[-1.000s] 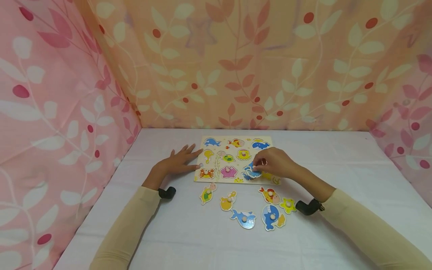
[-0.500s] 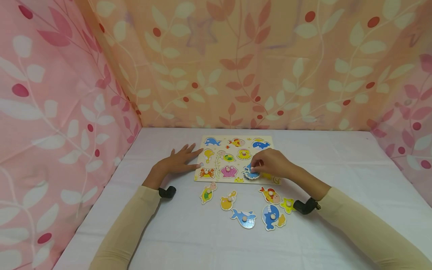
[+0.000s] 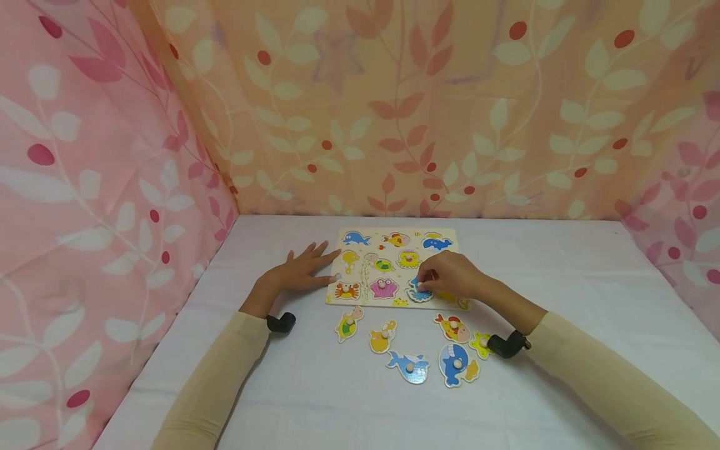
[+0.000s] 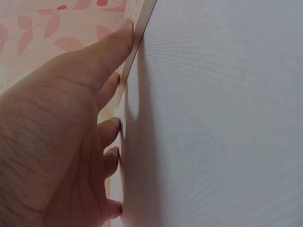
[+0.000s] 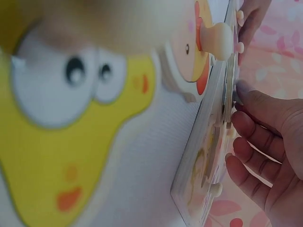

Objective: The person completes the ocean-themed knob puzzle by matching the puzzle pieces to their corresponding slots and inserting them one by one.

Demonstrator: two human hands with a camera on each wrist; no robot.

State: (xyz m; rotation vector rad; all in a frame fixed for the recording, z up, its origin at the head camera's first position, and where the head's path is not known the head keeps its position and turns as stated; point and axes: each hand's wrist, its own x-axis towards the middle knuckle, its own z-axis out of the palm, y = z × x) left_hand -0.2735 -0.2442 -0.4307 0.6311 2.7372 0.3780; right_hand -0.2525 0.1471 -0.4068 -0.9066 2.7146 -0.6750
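My right hand point(image 3: 455, 274) pinches the knob of a blue puzzle piece point(image 3: 419, 295) over the lower right of the wooden puzzle board point(image 3: 371, 302). Whether the piece lies fully in its recess I cannot tell. My left hand point(image 3: 298, 270) has its fingers spread on the table, thumb touching the board's left edge; the left wrist view shows the thumb on the board's rim point(image 4: 137, 38). A crab piece point(image 3: 347, 290), a pink shell piece point(image 3: 384, 289) and an octopus piece point(image 3: 409, 259) sit in the board. The right wrist view shows curled fingers point(image 5: 255, 135) near the board.
In front of the board lie loose knobbed pieces: turtle point(image 3: 349, 325), yellow sea creature point(image 3: 380, 340), light blue whale point(image 3: 410, 369), dark blue whale point(image 3: 450, 369), red-and-yellow fish point(image 3: 450, 326) and yellow star point(image 3: 479, 344), partly behind the right wrist camera. Floral cloth surrounds the white table.
My right hand has shifted slightly left and lowered the blue piece, which was tilted over its picture and now lies flatter there. My left hand stays at the board's edge.
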